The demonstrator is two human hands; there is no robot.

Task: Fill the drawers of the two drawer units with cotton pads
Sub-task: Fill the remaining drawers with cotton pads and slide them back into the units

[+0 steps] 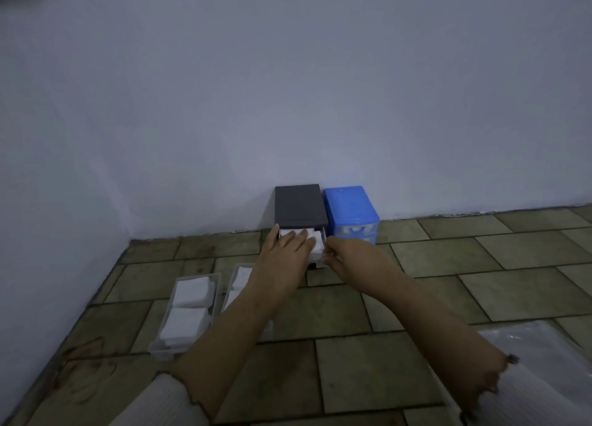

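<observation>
White cotton pads fill the grey unit's open top drawer; left hand presses them flat-fingered, right hand pinches the drawer front. Two filled drawers wait on the floor; the blue unit looks untouched.

Both arms reach forward and slightly inward, bare from the elbows down, so the two hands end up close together, not quite touching. The left hand lies palm down with its fingers straight and spread, the fingertips pressing flat on what lies under them; the thumb sticks out to the left side. Its wrist is level and in line with the forearm, and a pale ribbed sleeve is pushed up near the elbow. The right hand sits just to the right of it, turned on its side, fingers curled inward in a pinch at their tips. Its forearm runs back to the lower right.
</observation>
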